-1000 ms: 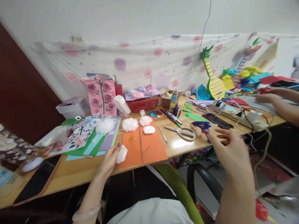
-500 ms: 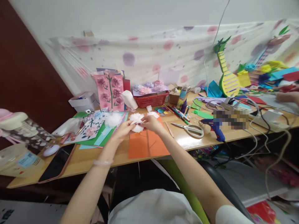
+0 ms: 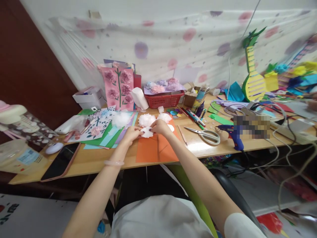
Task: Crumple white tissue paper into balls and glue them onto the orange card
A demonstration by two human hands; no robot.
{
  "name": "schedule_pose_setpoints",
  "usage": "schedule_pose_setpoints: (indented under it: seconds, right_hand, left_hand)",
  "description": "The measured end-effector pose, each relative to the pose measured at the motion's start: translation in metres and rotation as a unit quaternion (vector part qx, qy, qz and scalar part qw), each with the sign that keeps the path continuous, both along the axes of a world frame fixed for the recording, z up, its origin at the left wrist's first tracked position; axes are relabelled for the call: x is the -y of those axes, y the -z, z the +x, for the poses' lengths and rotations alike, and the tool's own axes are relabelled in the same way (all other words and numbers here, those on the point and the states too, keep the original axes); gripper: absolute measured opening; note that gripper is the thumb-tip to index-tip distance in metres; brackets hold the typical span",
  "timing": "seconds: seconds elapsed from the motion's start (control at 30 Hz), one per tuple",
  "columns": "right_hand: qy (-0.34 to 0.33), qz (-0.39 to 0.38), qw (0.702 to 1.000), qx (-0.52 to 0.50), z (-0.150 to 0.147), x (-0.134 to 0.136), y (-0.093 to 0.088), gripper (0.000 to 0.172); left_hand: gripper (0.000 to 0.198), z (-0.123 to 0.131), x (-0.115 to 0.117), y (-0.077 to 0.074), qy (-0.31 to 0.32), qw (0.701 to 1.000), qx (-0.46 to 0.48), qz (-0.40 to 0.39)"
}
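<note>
My left hand point(image 3: 133, 135) and my right hand point(image 3: 160, 127) pinch the opposite sides of a small white tissue-paper flower point(image 3: 147, 132). The piece looks flatter than the fluffy ones and is held over an orange card point(image 3: 148, 152). Just behind my fingers sits a fuller white flower point(image 3: 146, 119), with another white fluffy flower point(image 3: 164, 117) beside it on the right. Partly hidden by my right hand, a small white piece point(image 3: 170, 127) lies on the card. Dark lines run down the lower part of the orange sheet.
To the right lie scissors point(image 3: 206, 135), a blue glue gun point(image 3: 232, 135) and tangled cables point(image 3: 279, 114). A red basket point(image 3: 164, 100) stands behind. Left are coloured papers point(image 3: 106, 140), a cotton-like white clump point(image 3: 121, 118) and a phone point(image 3: 60, 162). A blurred hand point(image 3: 312, 105) shows far right.
My hands have come slightly nearer with the white piece, uncovering a fluffy white flower behind them. The camera view has tilted down and shifted left.
</note>
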State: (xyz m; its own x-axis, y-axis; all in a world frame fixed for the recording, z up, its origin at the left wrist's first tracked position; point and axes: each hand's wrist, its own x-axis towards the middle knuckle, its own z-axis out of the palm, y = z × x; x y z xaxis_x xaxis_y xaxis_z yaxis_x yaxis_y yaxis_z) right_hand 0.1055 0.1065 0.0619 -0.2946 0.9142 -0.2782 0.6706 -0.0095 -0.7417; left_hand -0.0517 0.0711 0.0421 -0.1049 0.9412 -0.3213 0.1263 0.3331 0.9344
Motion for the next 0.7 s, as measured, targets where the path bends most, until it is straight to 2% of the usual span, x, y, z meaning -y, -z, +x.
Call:
schedule_pose_setpoints:
  seconds: [0.17, 0.33, 0.57, 0.7]
  right_hand:
    - [0.026, 0.002, 1.000, -0.005, -0.002, 0.000, 0.008, 0.034]
    - [0.039, -0.009, 0.997, -0.067, 0.000, -0.005, 0.017, 0.034]
    - [0.040, -0.023, 0.981, -0.189, 0.006, -0.005, 0.012, 0.035]
    - [0.053, -0.016, 0.974, -0.220, 0.005, -0.003, 0.012, 0.034]
  left_hand:
    - [0.030, 0.000, 0.001, 0.006, -0.019, 1.000, -0.005, -0.002]
    - [0.033, -0.003, 0.002, 0.006, -0.026, 1.000, 0.010, 0.002]
    - [0.034, -0.005, 0.001, -0.001, -0.039, 0.998, 0.021, 0.038]
    - [0.035, 0.001, 0.000, 0.000, -0.045, 0.998, 0.008, 0.054]
